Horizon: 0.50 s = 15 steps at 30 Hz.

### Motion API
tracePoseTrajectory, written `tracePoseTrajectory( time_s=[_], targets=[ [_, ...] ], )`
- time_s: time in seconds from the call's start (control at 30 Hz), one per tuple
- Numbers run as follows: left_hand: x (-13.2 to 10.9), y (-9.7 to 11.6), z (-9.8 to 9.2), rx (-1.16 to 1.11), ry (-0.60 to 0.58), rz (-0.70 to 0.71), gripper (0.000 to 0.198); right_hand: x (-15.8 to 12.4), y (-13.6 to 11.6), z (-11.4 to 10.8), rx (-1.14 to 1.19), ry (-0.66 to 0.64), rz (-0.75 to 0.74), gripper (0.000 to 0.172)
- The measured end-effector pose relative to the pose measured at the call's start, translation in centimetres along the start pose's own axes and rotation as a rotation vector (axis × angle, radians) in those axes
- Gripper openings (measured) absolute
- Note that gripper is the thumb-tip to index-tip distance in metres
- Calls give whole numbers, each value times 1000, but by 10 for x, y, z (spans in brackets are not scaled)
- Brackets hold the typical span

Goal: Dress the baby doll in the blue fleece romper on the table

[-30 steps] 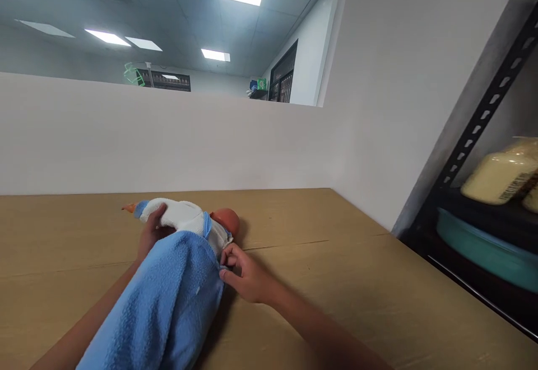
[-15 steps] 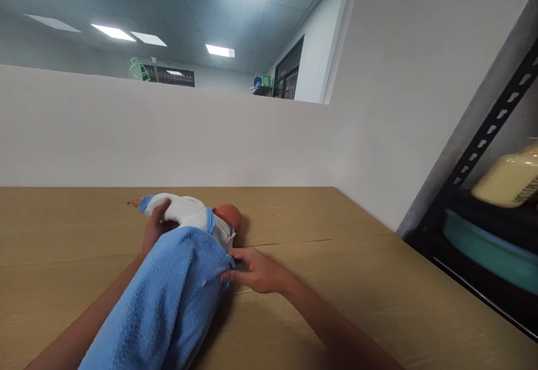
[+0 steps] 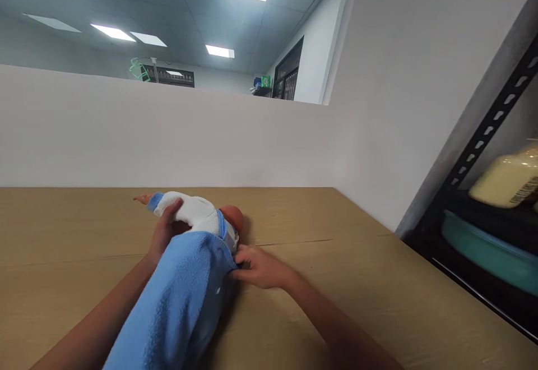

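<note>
A doll (image 3: 197, 213) in a white and blue outfit lies on its side on the wooden table (image 3: 319, 280), its head at the right and one small hand sticking out at the left. Blue fleecy cloth (image 3: 176, 291) covers its lower part and runs down to the near edge of the view. My left hand (image 3: 167, 227) is wrapped round the doll's white sleeve or side, the fingers partly behind it. At the cloth's upper right edge, my right hand (image 3: 256, 267) pinches the blue cloth between thumb and fingers.
Beyond the table stands a low white wall (image 3: 168, 134). On the right a black shelf frame (image 3: 471, 157) holds a teal basin (image 3: 487, 252) and a pale yellow bottle (image 3: 508, 182).
The doll and blue cloth have shifted a little to the right with my left hand. My right hand has moved slightly right, still at the cloth's edge.
</note>
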<state>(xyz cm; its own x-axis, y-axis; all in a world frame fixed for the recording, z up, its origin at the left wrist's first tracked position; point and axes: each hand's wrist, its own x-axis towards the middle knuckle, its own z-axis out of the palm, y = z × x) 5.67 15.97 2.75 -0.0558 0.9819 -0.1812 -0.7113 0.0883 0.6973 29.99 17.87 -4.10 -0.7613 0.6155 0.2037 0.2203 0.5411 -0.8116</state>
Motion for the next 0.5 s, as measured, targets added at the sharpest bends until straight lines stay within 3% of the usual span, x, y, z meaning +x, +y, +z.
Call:
tracePoseTrajectory(
  time_s=[0.07,0.2,0.3,0.37,0.5],
  targets=[
    [-2,-2,0,55,-44,21,28,0,0,-4,-55,99,5,4],
    [0,-6,-1,190,-93,165,39,2,10,-8,-98,398,128,24],
    [5,-11,2,272,-87,291,55,3,16,-17,-44,562,263,19],
    [5,-16,5,354,-91,349,61,3,9,-27,27,601,330,19],
    [-5,-26,11,631,-135,336,59,-5,-34,-49,260,493,418,58]
  ],
)
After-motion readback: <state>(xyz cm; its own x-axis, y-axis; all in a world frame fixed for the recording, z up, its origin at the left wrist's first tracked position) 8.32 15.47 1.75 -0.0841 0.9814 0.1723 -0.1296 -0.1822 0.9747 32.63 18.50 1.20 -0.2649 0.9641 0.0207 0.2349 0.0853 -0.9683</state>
